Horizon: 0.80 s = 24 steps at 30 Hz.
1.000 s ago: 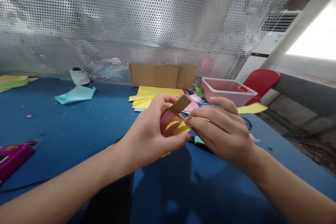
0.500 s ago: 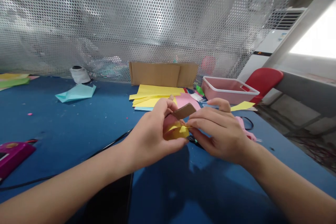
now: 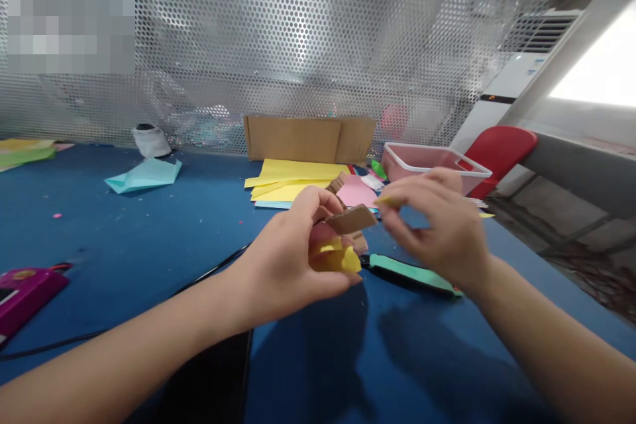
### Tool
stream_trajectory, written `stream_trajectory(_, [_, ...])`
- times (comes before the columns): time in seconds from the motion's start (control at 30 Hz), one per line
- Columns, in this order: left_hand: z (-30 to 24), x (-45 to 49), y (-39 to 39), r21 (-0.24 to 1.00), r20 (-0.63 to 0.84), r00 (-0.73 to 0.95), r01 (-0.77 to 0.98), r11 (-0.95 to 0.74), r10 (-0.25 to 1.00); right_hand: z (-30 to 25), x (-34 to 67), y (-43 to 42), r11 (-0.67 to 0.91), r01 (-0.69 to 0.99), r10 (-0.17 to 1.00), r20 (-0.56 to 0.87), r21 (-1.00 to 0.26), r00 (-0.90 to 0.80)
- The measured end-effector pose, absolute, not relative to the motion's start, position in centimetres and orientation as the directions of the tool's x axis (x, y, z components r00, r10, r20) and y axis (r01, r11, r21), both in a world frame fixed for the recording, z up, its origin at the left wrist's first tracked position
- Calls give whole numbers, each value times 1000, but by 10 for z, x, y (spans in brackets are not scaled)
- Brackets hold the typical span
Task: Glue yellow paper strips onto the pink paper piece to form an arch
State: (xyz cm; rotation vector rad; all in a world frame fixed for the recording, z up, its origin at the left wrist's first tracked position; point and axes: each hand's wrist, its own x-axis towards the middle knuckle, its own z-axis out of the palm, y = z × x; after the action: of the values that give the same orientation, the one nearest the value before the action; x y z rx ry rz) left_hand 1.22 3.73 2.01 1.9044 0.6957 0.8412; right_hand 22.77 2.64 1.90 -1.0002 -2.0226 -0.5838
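My left hand (image 3: 291,258) is closed around a small brown cardboard piece (image 3: 352,218) with yellow paper (image 3: 334,258) wound under it, held above the blue table (image 3: 124,238). My right hand (image 3: 440,228) is raised just to the right, blurred by motion, its fingertips pinched on a thin yellow paper strip (image 3: 385,200). A green-handled tool (image 3: 410,273) lies on the table under the right hand.
A stack of yellow and pink sheets (image 3: 293,184) lies in front of a cardboard box (image 3: 308,138). A pink tray (image 3: 432,162) and red chair (image 3: 499,149) stand at right. Light-blue folded paper (image 3: 144,175), a magenta device (image 3: 24,291) with a black cable. Perforated metal screen behind.
My right hand has lifted up and to the right, away from the left hand, drawing the yellow strip with it and uncovering the green-handled tool. The left hand stayed put.
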Motion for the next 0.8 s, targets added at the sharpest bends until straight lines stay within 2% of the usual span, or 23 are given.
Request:
stream_trajectory(0.13, [20,13,39,908,317,602,31,-418,733,24,245,38,473,880,479,853,-49,-210])
stream_trajectory(0.27, [21,11,46,897,366,552,5,-442,749,21,250,49,554,807,582,788,-202,-202])
stream_trajectory(0.4, [26,6,53,916,351,463,9,-400,814,22,250,53,557,766,640,753,-319,-152])
stream_trajectory(0.47, [29,4,56,927,340,375,17,-374,862,25,249,55,582,759,620,763,-291,-182])
stream_trajectory(0.57, [37,-1,64,943,322,234,6,-333,917,29,247,68,622,766,542,796,-163,-270])
stream_trajectory(0.7, [51,-11,79,915,346,51,-238,-325,937,30,237,109,583,812,532,760,-10,-373])
stream_trajectory(0.8, [63,-19,89,887,266,-64,-375,-270,962,41,237,147,521,853,554,756,12,-349])
